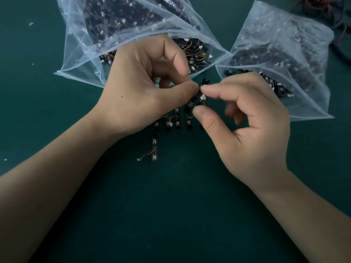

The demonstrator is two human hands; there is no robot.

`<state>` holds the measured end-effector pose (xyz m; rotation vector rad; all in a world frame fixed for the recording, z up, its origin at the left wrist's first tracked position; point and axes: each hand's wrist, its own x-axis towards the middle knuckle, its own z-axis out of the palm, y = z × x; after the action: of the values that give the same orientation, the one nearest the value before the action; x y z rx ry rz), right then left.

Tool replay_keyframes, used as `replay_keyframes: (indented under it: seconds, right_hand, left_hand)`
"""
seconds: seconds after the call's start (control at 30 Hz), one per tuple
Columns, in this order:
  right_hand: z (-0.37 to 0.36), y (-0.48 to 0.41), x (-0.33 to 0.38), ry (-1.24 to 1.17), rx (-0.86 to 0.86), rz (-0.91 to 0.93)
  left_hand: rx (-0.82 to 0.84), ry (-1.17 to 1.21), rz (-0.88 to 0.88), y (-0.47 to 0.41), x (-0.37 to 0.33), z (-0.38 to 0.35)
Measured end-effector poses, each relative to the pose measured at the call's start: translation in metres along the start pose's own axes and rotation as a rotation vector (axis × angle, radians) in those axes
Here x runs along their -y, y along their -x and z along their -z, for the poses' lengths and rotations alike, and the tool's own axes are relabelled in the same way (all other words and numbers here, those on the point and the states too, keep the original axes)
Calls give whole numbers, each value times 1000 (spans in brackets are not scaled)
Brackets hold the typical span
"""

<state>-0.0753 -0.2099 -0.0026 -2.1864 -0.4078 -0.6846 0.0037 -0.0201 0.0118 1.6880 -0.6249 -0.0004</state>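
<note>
A small black circuit strip (203,84) with a white connector and an orange wire is held above the green mat. My left hand (148,86) pinches its upper part between thumb and curled fingers. My right hand (247,118) pinches the white connector end (202,97) between forefinger and thumb. Several more black strips (177,122) with white buttons lie on the mat under my hands, partly hidden by the left hand. One longer strip (154,149) with a wire tail lies apart, nearer to me.
Two clear plastic bags filled with the same black strips lie open towards me: a large bag (117,35) behind my left hand and a second bag (284,59) at the right. Dark and red cables (340,21) sit at the far right corner. A green mat (171,215) covers the table.
</note>
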Motion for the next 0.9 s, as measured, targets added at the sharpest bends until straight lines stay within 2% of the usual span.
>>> replay_keyframes:
  seconds: [0.4,0.57,0.7,0.9]
  right_hand:
    - [-2,3,3,-50,-37,-63]
    - [-1,7,4,-116,180,30]
    - [-1,10,2,-93,345,63]
    - [-2,10,2,-53,442,56]
  left_hand:
    - [-15,-35,-74,0,8,1]
    - [-159,-36,-165,-6,13,10]
    - [-174,-107,-185,-5,15,8]
    - [-178,-137,-195,-4,16,7]
